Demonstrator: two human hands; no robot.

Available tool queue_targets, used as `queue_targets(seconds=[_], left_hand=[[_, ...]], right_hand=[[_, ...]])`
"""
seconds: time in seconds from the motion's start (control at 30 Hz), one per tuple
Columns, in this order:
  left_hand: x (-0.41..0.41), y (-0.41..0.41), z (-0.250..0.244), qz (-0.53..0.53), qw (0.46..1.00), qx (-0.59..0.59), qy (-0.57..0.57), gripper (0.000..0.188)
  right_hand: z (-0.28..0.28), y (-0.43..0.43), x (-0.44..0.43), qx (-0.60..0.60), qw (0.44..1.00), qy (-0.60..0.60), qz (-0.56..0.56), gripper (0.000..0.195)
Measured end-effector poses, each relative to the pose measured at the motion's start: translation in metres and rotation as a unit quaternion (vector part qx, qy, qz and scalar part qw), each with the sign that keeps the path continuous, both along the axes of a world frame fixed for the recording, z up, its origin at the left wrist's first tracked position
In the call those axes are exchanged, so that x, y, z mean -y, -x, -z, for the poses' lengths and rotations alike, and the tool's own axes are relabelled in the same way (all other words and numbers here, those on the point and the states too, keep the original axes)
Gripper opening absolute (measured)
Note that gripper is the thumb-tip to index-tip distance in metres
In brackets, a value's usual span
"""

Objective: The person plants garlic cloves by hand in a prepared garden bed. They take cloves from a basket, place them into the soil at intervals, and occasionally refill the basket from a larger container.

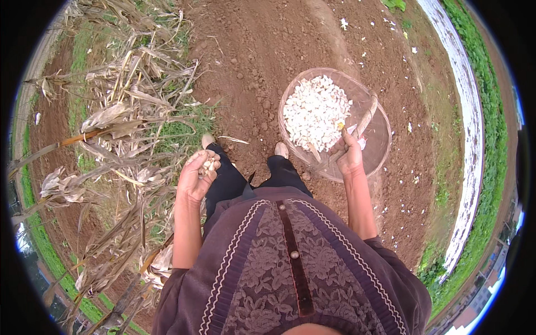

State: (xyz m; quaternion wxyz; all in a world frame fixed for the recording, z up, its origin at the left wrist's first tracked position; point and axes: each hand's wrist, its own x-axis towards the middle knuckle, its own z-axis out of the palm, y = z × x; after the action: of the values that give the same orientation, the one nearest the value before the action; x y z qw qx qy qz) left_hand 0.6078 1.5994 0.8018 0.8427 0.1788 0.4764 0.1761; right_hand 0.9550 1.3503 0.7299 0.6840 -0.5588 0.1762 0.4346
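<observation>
My left hand (197, 173) is cupped palm up around several garlic cloves (209, 164), above my left leg. To the right, a round woven basket (381, 153) with a curved wooden handle (367, 116) holds a large heap of pale garlic cloves (316, 109). My right hand (349, 155) is at the basket's near side, with its fingers curled against the handle; they appear closed on it. A small yellow thing (341, 125) shows at the thumb tip. A red and white scrap (362, 142) lies beside the hand, inside the basket.
Dry corn stalks and leaves (121, 104) cover the left side, some reaching near my left arm. Loose brown soil (251, 54) lies ahead, with white bits scattered on the right. Beyond is a long white strip (471, 104) beside green plants (494, 138). My shoes (282, 150) stand on the soil.
</observation>
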Motion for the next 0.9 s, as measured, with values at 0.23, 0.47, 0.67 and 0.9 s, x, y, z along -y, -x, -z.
queue_targets(seconds=[0.23, 0.47, 0.67, 0.9], left_hand=[[-0.077, -0.049, -0.024, 0.090, 0.988, 0.068, -0.101, 0.011], [-0.129, -0.047, 0.003, 0.190, 0.944, -0.067, -0.261, 0.011], [-0.102, -0.020, 0.082, 0.247, 0.780, -0.218, -0.533, 0.014], [-0.102, -0.042, 0.089, 0.276, 0.531, -0.374, -0.709, 0.020]], right_hand=[[-0.112, 0.060, -0.113, -0.052, 0.968, -0.225, -0.096, 0.050], [-0.137, 0.142, -0.192, -0.098, 0.945, -0.204, -0.238, 0.048], [-0.136, 0.172, -0.218, -0.126, 0.920, -0.146, -0.340, 0.047], [-0.140, 0.173, -0.217, -0.143, 0.873, -0.174, -0.434, 0.020]])
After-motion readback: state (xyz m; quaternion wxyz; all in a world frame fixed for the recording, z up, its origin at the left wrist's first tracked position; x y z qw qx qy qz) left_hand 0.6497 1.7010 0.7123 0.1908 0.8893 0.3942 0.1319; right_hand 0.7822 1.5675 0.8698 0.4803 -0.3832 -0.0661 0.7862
